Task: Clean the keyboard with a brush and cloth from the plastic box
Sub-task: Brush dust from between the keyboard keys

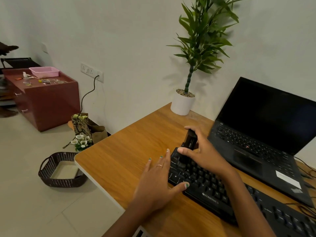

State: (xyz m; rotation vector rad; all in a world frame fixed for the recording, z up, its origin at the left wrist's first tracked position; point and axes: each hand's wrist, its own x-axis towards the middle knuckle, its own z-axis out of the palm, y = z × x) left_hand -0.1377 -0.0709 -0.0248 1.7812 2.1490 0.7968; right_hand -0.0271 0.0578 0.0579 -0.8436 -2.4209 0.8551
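A black keyboard [210, 194] lies slantwise on the wooden desk [130, 147]. My right hand [203, 154] grips a black brush [189, 142] upright, with its lower end on the keys at the keyboard's far left corner. My left hand [157, 182] lies flat on the desk beside the keyboard's left end, fingers straight, thumb touching the keyboard's front edge. A pink plastic box [44, 71] stands on the red cabinet far to the left. No cloth is in view.
An open black laptop [261, 134] sits right behind the keyboard. A white pot with a green plant [182, 104] stands at the desk's back corner. On the floor to the left are a dark woven basket [59, 170], a paper bag with flowers [83, 132], and the red cabinet [46, 100].
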